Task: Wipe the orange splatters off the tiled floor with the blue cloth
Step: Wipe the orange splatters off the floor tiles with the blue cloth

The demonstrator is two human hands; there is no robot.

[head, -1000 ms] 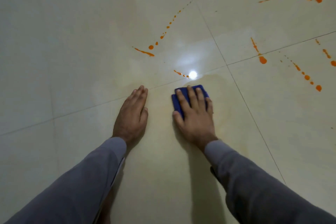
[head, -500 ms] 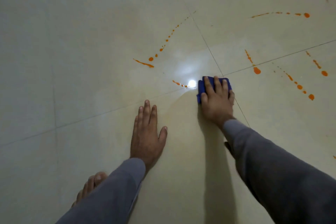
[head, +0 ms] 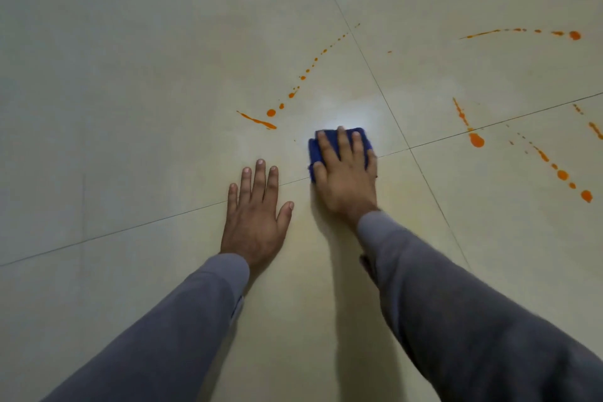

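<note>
Head camera looks down at two grey sleeves (head: 182,330) reaching forward over the tiled floor (head: 130,108). Left hand (head: 256,215) lies flat on the floor with fingers straight and spread, holding nothing. Just beside it, the right hand (head: 347,173) presses with straight fingers on the blue cloth (head: 329,143), which lies on the floor near a crossing of tile joints. Beyond the cloth, a line of orange splatters (head: 270,112) runs away from the hands. More orange drops (head: 477,140) lie further toward the right.
</note>
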